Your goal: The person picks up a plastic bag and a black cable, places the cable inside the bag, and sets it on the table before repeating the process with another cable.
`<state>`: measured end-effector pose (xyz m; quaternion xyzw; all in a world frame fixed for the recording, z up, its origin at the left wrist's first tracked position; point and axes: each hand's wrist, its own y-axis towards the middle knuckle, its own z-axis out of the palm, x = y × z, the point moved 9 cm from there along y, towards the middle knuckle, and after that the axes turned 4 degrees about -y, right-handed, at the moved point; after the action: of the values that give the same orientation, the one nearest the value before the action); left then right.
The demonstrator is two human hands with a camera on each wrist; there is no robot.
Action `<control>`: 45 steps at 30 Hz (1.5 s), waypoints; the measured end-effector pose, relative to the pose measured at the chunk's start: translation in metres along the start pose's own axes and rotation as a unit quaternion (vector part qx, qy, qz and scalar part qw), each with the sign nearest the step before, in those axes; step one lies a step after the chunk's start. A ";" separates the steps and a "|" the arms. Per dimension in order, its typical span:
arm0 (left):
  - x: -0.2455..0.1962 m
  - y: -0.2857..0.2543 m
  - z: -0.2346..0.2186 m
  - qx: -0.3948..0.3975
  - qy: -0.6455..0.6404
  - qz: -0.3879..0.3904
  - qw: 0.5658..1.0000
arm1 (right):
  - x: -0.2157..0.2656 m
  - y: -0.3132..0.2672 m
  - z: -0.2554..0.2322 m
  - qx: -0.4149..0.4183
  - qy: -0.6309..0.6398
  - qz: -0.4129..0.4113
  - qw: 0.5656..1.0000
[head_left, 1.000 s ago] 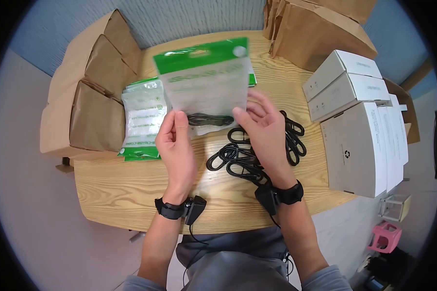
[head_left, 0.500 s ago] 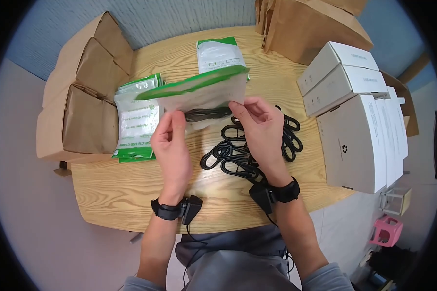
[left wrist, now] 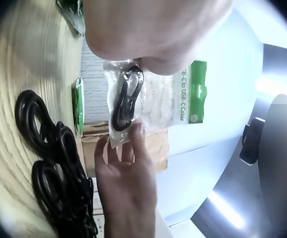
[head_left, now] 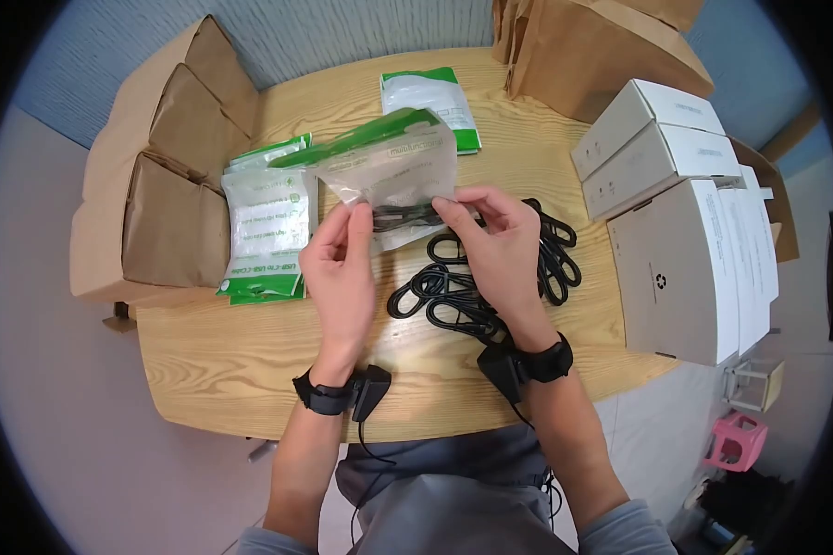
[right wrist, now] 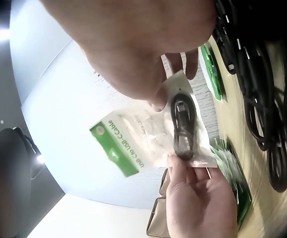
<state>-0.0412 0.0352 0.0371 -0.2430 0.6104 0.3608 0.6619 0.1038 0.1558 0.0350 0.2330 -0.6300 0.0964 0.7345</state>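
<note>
Between both hands, above the table, is a clear plastic pouch (head_left: 389, 166) with a green top band, labelled as a USB-C cable in the wrist views. Inside its lower part lies a coiled black cable (right wrist: 184, 126). My left hand (head_left: 338, 277) pinches the pouch's lower left side between thumb and fingers. Its lower right side is pinched by my right hand (head_left: 500, 245), seen also in the left wrist view. Under and beside the right hand, several coiled black cables (head_left: 449, 301) lie on the table (head_left: 250, 370).
A stack of green-and-white pouches (head_left: 268, 222) lies to the left, beside brown paper bags (head_left: 171, 231). Another small pile of pouches (head_left: 430, 102) sits at the back. White boxes (head_left: 666, 250) stand at the right edge, with a large brown bag (head_left: 602, 69) behind them.
The pouch was upright facing the head camera, then tipped, its top edge lowering away from the camera. Now its plastic is bent and creased between the hands, which have kept their grip.
</note>
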 end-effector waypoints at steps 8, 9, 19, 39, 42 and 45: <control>0.002 0.005 -0.004 0.007 0.015 0.001 1.000 | 0.003 0.001 -0.002 -0.002 0.009 0.006 1.000; 0.006 0.007 -0.009 -0.003 -0.019 -0.009 1.000 | 0.005 0.002 -0.005 -0.012 0.020 0.025 0.999; 0.011 0.005 -0.010 -0.034 -0.051 -0.024 0.998 | -0.002 0.001 -0.007 -0.021 0.076 0.049 0.996; 0.016 0.004 0.002 0.027 0.027 -0.026 0.999 | 0.005 0.003 -0.005 0.001 -0.049 -0.026 0.998; 0.021 0.010 -0.007 0.000 -0.048 -0.040 0.998 | -0.008 0.005 -0.009 -0.020 0.087 0.073 0.993; 0.025 0.010 -0.008 -0.012 -0.099 -0.061 0.993 | -0.014 0.003 -0.006 -0.004 0.111 0.096 0.989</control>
<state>-0.0538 0.0398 0.0124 -0.2508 0.5214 0.3496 0.7369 0.1049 0.1629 0.0211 0.1561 -0.5645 0.1887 0.7882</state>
